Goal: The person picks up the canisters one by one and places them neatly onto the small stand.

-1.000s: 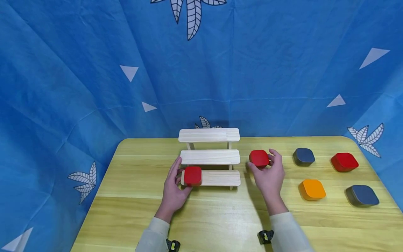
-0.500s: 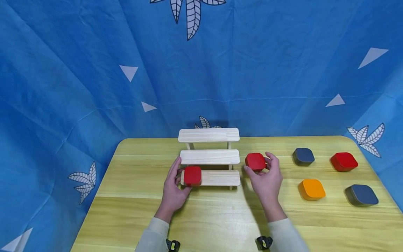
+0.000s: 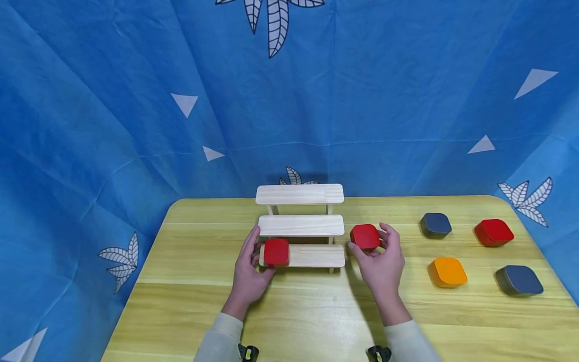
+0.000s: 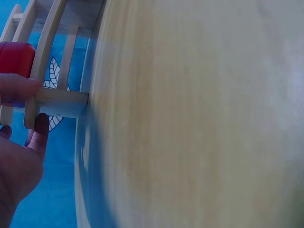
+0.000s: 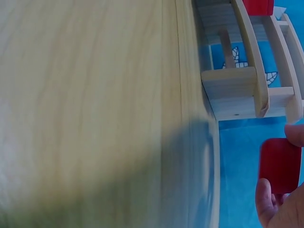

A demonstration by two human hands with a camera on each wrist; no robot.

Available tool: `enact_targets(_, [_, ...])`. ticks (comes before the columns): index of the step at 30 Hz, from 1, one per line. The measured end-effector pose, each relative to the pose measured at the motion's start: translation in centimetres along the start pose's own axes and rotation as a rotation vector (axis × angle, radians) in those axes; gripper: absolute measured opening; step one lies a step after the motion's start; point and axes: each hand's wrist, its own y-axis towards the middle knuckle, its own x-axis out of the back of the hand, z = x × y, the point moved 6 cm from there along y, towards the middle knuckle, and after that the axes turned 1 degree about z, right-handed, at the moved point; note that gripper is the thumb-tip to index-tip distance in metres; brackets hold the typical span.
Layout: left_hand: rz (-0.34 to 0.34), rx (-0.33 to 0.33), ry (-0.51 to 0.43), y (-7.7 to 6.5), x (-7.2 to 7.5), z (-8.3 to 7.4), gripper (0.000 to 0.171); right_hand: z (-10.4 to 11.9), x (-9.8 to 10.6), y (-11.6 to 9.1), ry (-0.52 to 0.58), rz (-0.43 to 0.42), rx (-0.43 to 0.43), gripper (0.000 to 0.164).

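Observation:
A three-tier wooden stand (image 3: 316, 256) is at the back middle of the table. On the left end of its lowest step sits a red rounded block (image 3: 276, 252), gripped at its side by my left hand (image 3: 250, 279). The left wrist view shows a finger across that red block (image 4: 16, 58) and another finger at the step's edge. Just right of the stand, my right hand (image 3: 385, 264) pinches a second red rounded block (image 3: 365, 237) between thumb and fingers. In the right wrist view this block (image 5: 279, 164) is raised off the table, apart from the stand.
Toward the table's right side lie two dark grey blocks, one at the back (image 3: 436, 225) and one in front (image 3: 519, 280), an orange block (image 3: 448, 272) and another red block (image 3: 494, 232). A blue patterned cloth (image 3: 384, 100) hangs behind the table (image 3: 307, 322).
My right hand has moved a little left and toward me with its red block, closer to the stand's lowest step. The left hand and its block have stayed in place.

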Motion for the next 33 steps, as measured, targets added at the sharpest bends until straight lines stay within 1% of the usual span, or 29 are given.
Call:
enact_targets(4, [0.001, -0.005, -0.005, 0.0, 0.0, 0.0, 0.093, 0.1, 0.1, -0.2, -0.003, 0.000, -0.003, 0.080])
enact_targets(9, [0.001, 0.007, -0.001, -0.1, 0.0, 0.0, 0.093, 0.3, 0.0, -0.8, -0.002, 0.011, -0.014, 0.080])
enact_targets(21, [0.002, 0.028, -0.011, 0.0, 0.0, -0.1, 0.094, 0.9, 0.0, -1.5, 0.025, 0.022, 0.004, 0.082])
enact_targets(29, [-0.002, 0.026, -0.006, 0.0, -0.1, -0.1, 0.094, 1.2, 0.0, -2.1, 0.002, 0.036, 0.021, 0.084])
enact_targets(33, [0.001, 0.037, 0.000, 0.0, -0.1, -0.2, 0.094, 1.4, -0.1, -2.5, -0.011, 0.043, 0.038, 0.086])
